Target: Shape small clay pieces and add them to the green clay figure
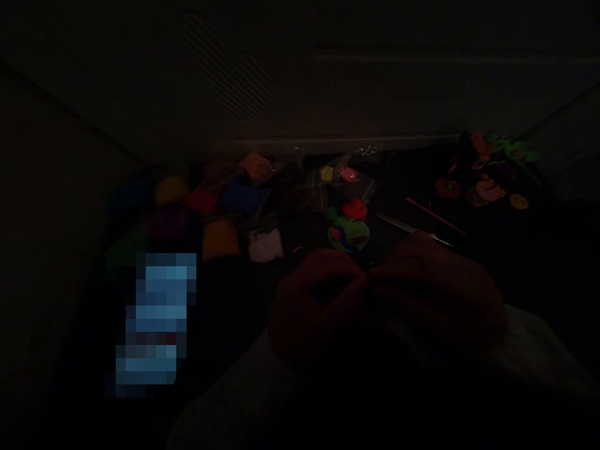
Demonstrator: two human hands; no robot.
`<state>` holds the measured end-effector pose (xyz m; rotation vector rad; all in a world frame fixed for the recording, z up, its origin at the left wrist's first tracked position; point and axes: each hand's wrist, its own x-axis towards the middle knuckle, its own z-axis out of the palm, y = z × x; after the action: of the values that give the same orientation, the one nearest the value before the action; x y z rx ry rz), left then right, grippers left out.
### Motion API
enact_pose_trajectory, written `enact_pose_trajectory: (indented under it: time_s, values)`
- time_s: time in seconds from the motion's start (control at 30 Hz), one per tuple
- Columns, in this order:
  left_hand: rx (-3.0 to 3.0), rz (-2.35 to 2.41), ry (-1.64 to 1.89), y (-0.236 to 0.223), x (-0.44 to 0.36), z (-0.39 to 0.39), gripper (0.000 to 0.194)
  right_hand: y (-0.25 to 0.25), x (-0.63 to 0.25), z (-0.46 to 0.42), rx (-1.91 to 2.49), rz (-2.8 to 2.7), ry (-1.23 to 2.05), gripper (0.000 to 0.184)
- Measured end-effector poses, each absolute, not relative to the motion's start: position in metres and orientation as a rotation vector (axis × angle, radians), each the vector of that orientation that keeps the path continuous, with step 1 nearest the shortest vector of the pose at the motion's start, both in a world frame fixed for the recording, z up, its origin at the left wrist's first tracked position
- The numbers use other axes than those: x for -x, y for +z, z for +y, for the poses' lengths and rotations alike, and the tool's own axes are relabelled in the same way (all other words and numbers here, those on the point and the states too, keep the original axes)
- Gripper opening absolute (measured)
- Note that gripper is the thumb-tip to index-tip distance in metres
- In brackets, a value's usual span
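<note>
In very dim light, my left hand (312, 306) and my right hand (435, 290) meet at the fingertips. Each is closed in a pinch; whatever they hold is too small and dark to make out. Just beyond them sits a small clay-like figure (349, 231) with a green round base, a red top and blue and pink bits. A thin pointed metal tool (400, 224) lies behind my right hand, which partly covers it. Near that tool rests a slim pink stick (435, 215).
Bags of coloured material, among them an orange bag (220, 239) and a white bag (265, 242), spread along the back left. A blurred-out bright screen (157, 319) lies at left. Colourful small models (490, 189) cluster at back right, before a wall (398, 94).
</note>
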<state>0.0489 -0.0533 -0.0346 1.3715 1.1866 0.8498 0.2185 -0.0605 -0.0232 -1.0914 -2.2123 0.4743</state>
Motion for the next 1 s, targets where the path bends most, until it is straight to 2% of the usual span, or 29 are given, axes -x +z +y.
enact_pose_trajectory:
  time_s: [0.57, 1.0]
  values:
    - [-1.518, 1.222, 1.014, -0.043, -0.049, -0.054, 0.004, -0.030, -0.212, -0.064, 1.206, -2.037, 0.593, 0.009]
    - [-1.501, 1.200, 0.958, -0.043, -0.048, -0.055, 0.007, -0.035, -0.215, -0.065, 1.197, -1.992, 0.711, 0.012]
